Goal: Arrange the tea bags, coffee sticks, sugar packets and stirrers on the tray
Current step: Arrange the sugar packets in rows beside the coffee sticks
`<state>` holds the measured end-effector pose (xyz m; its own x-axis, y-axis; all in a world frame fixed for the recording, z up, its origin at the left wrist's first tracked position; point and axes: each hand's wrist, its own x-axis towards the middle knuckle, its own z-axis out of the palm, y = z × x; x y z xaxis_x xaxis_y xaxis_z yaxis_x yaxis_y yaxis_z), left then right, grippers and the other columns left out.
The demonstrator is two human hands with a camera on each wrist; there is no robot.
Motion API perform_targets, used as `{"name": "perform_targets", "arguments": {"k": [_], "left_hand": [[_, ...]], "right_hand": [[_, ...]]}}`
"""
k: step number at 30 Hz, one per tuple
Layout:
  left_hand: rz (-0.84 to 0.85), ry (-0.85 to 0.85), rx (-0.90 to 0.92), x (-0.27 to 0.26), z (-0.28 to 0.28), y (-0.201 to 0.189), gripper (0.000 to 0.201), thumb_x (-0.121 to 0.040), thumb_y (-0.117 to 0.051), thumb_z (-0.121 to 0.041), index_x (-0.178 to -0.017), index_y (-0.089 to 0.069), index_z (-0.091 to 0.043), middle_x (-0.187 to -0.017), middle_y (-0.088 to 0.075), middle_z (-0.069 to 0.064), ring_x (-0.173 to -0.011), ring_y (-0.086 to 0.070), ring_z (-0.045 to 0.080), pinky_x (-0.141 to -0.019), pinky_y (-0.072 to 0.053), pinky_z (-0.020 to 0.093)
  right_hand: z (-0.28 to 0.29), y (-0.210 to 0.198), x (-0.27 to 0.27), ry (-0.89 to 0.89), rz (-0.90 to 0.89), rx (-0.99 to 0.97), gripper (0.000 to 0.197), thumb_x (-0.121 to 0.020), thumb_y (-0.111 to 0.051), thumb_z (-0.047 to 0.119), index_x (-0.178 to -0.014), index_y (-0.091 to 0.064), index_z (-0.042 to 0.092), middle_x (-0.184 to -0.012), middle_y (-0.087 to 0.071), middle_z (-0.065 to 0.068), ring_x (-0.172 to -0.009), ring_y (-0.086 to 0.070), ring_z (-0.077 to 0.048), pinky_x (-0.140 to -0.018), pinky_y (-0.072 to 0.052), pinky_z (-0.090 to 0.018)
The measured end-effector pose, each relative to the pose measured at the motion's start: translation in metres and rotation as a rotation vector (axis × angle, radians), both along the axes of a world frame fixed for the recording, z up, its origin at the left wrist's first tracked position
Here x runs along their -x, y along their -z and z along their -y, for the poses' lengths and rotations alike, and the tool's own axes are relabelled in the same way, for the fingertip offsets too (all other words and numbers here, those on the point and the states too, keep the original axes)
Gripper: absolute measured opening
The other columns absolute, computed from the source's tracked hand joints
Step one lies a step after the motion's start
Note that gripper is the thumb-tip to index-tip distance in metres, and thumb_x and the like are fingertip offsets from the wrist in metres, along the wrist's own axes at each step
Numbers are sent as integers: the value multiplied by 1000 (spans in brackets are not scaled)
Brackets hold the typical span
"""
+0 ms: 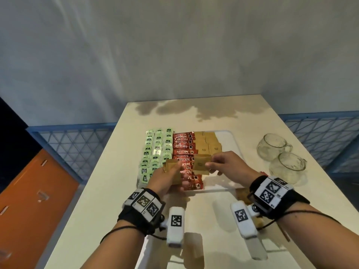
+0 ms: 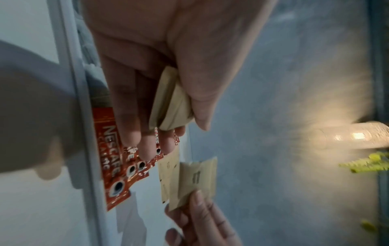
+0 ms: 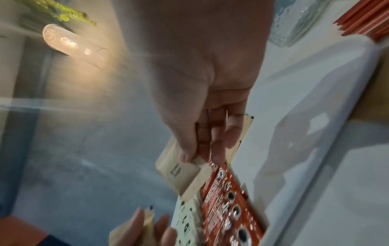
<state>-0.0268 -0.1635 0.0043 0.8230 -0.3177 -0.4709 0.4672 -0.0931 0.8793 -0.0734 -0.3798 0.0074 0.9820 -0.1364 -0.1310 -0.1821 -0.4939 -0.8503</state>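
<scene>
Here the right hand (image 1: 219,164) pinches one sugar packet (image 1: 202,164). The open tray (image 1: 229,140) space lies just beyond it. The left hand (image 1: 167,177) clamps a small stack (image 1: 172,166).

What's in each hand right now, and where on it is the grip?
The right hand pinches one flat brown paper sugar packet at its right edge. The left hand holds a small stack of brown sugar packets, thumb across the top.

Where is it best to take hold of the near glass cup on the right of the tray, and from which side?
Grip the near glass cup by its handle, which seems to stick out on the right, so come from the right with the right hand. That hand must first set down its sugar packet. The far cup stands close behind.
</scene>
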Motion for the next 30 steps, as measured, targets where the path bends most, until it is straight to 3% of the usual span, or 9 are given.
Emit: {"name": "perform_targets", "arguments": {"k": [2,4,7,11,16,19,23,27,30], "left_hand": [[-73,-5,73,-10,-1,-5,31,-87,-69,-29,-107,-65,-5,-92,-75,17,-75,-71,26,-65,-61,35],[-117,3,109,-20,-2,-7,33,-84,-72,-24,-106,-65,-1,-90,-74,17,-73,-70,25,-60,-60,30],[-178,-24,172,-33,-3,-5,39,-81,-73,-24,-108,-62,3,-97,-73,20,-84,-72,28,-63,-61,27],[-243,-96,305,-49,-4,0,40,-90,-65,-19,-122,-54,2,-107,-71,24,-90,-73,31,-64,-62,30],[-314,-66,397,-62,-7,5,47,-95,-57,-31,-129,-53,1,-113,-70,23,-98,-71,33,-70,-62,34],[-356,-54,474,-67,-10,6,53,-98,-50,-39,-133,-51,0,-117,-67,25,-103,-69,35,-69,-63,35],[-386,-29,521,-69,-12,6,56,-98,-45,-42,-135,-50,0,-120,-65,26,-106,-67,37,-79,-59,38],[-438,9,595,-66,-12,1,49,-96,-50,-24,-137,-46,1,-123,-62,30,-112,-63,40,-85,-54,43],[-400,17,579,-61,-8,-1,38,-99,-45,-9,-136,-43,0,-120,-64,30,-111,-63,41,-80,-59,41]], "right_hand": [[11,8,-14,59,-19,-2,15,-95,-62,17,-90,-66,4,-88,-70,-5,-70,-65,-10,-64,-52,-25],[21,18,-27,117,-57,7,14,-97,-58,15,-86,-61,8,-81,-67,-7,-65,-62,-14,-60,-51,-30],[31,32,-39,203,-134,46,18,-98,-55,14,-81,-56,10,-70,-60,-6,-54,-55,-14,-50,-44,-26],[31,45,-49,244,-152,94,21,-98,-56,16,-78,-57,8,-68,-58,-3,-55,-51,-14,-49,-39,-17],[27,51,-67,225,-144,157,26,-94,-62,25,-74,-60,9,-64,-62,-3,-57,-55,-16,-57,-42,-26],[25,53,-75,245,-143,207,24,-92,-65,29,-77,-62,10,-74,-66,-3,-69,-59,-18,-62,-44,-29],[22,55,-76,257,-145,281,25,-91,-65,34,-78,-61,13,-78,-68,-2,-75,-63,-19,-71,-49,-34],[20,51,-72,293,-140,281,26,-87,-69,37,-80,-56,16,-81,-66,-2,-77,-62,-20,-72,-50,-37],[19,42,-66,297,-132,268,30,-85,-70,44,-92,-57,18,-90,-63,2,-85,-60,-18,-74,-48,-35]]}}
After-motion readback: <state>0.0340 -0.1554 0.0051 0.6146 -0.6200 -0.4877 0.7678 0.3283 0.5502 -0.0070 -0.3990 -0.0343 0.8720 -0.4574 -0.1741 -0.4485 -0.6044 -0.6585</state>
